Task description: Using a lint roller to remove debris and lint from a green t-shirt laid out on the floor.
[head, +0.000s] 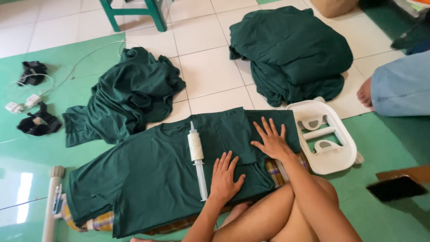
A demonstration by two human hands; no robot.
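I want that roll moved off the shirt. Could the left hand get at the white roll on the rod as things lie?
Probably yes. The left hand lies flat on the dark green T-shirt, right beside the white roll on its thin rod; nothing lies between them, and the right hand presses the folded part farther away.

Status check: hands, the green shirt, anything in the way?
Left hand and right hand flat, open on green shirt. Right side folded over. White rod lies on shirt beside left hand.
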